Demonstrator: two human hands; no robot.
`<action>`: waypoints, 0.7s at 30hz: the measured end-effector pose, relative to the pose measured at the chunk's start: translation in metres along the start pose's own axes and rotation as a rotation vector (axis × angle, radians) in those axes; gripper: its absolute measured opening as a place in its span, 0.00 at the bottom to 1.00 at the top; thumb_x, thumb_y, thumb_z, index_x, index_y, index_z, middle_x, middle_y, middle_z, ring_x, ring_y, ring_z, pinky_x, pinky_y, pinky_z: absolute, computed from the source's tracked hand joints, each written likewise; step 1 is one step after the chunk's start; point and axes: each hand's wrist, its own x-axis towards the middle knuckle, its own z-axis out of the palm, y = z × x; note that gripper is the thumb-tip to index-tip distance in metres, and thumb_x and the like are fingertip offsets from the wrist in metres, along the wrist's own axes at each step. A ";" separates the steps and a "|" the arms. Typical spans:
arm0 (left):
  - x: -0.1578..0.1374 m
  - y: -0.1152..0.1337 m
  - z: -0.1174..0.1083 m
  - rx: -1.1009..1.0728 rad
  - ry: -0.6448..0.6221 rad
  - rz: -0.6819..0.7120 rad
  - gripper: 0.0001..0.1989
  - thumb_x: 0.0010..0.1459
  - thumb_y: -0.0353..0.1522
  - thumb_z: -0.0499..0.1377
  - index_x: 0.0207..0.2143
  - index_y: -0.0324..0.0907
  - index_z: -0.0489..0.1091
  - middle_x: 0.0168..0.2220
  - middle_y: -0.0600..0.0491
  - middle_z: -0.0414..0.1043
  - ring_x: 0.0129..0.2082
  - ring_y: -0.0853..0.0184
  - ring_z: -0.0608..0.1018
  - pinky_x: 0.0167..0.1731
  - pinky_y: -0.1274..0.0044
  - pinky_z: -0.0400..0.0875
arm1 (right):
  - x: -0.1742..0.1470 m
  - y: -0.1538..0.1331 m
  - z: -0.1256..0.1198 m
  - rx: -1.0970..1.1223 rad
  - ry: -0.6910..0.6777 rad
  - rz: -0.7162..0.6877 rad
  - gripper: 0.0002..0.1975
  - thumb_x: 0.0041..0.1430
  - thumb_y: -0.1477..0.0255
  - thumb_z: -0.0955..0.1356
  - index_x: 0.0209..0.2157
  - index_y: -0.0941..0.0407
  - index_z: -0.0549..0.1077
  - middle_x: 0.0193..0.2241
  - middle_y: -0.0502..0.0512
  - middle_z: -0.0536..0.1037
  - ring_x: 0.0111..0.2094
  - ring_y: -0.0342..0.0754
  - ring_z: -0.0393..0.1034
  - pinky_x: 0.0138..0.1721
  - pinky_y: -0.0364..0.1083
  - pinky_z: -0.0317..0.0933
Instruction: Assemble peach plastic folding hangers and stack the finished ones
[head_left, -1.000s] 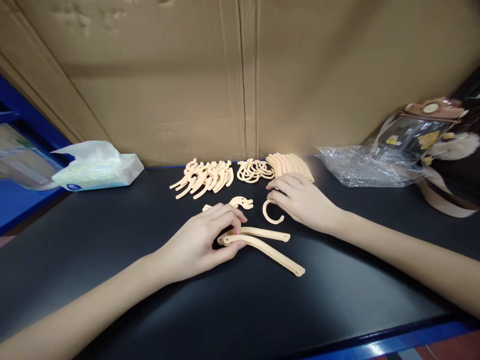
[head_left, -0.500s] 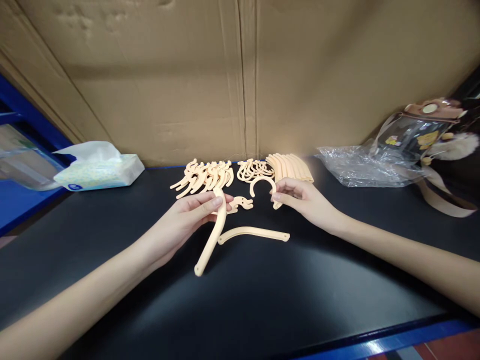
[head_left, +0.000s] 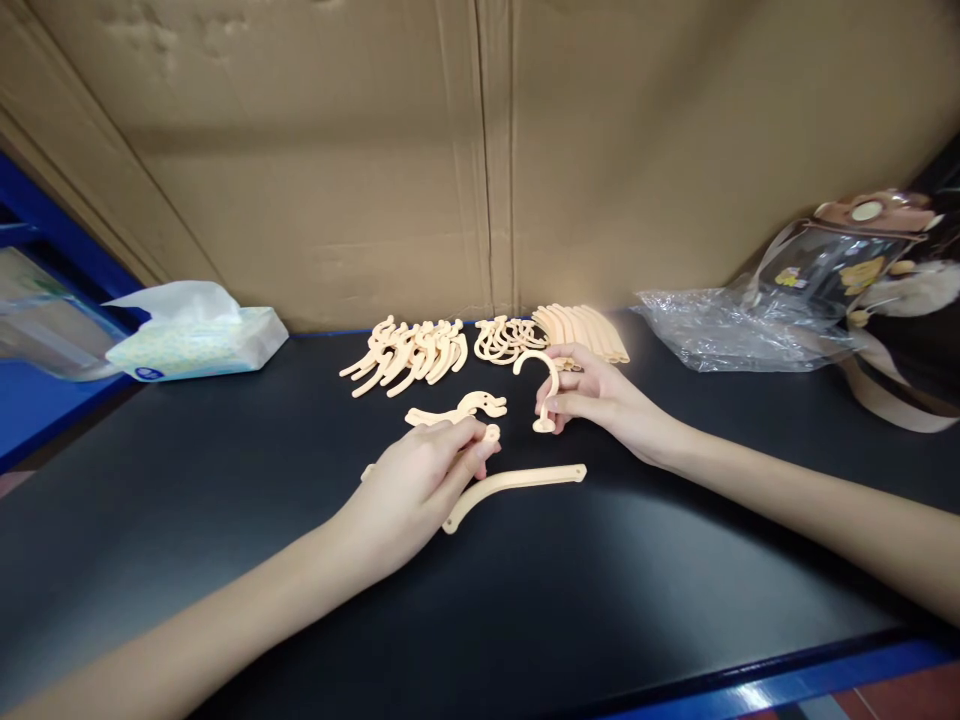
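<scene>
Pinched in my left hand (head_left: 427, 485) is a cream plastic hanger arm (head_left: 491, 433). Its round end pokes out past my fingertips, and most of its length is hidden under the hand. My right hand (head_left: 589, 395) grips a cream hanger hook (head_left: 555, 375) by its base, with the curve upright and opening to the left. A small gap separates the two held pieces. Just beyond my left hand lies a flat, curvy hanger piece (head_left: 457, 408) with small holes. A second curved hanger arm (head_left: 517, 479) rests on the table in front of both hands.
Along the back lie a pile of curvy pieces (head_left: 412, 352), a cluster of hooks (head_left: 504, 340) and a row of arms (head_left: 581, 332). A tissue pack (head_left: 202, 345) stands left. Clear plastic wrap (head_left: 712, 330) and a strapped bottle (head_left: 832, 260) sit right, before a cardboard wall (head_left: 337, 180).
My left hand has turned its hanger arm, bringing one end toward the hook. The right hand has tilted the hook more upright. The loose arm on the table has shifted slightly.
</scene>
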 end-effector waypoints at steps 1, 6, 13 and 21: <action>0.002 0.000 0.002 0.038 0.008 0.033 0.17 0.67 0.38 0.44 0.29 0.42 0.64 0.28 0.57 0.69 0.29 0.69 0.70 0.32 0.77 0.61 | 0.000 0.000 0.000 0.012 -0.010 0.003 0.26 0.51 0.76 0.69 0.50 0.52 0.58 0.27 0.44 0.73 0.27 0.41 0.70 0.30 0.43 0.66; 0.006 -0.003 0.008 0.232 0.042 0.139 0.18 0.68 0.36 0.41 0.31 0.41 0.66 0.25 0.56 0.67 0.26 0.68 0.68 0.31 0.76 0.59 | -0.002 -0.002 0.000 0.019 -0.086 -0.002 0.27 0.52 0.75 0.70 0.53 0.50 0.62 0.30 0.45 0.71 0.27 0.40 0.69 0.32 0.44 0.69; 0.001 -0.003 0.008 0.229 0.014 0.227 0.14 0.66 0.34 0.46 0.27 0.41 0.58 0.24 0.58 0.62 0.24 0.70 0.65 0.27 0.77 0.56 | 0.000 0.000 0.000 0.006 -0.108 0.053 0.10 0.53 0.71 0.71 0.39 0.55 0.74 0.29 0.48 0.74 0.32 0.41 0.71 0.35 0.43 0.68; 0.005 -0.007 0.007 0.205 0.034 0.287 0.11 0.68 0.33 0.45 0.34 0.41 0.63 0.29 0.55 0.67 0.31 0.68 0.68 0.33 0.76 0.60 | 0.000 0.000 -0.003 -0.034 -0.114 0.053 0.06 0.52 0.70 0.72 0.34 0.54 0.78 0.29 0.48 0.76 0.33 0.40 0.68 0.35 0.41 0.63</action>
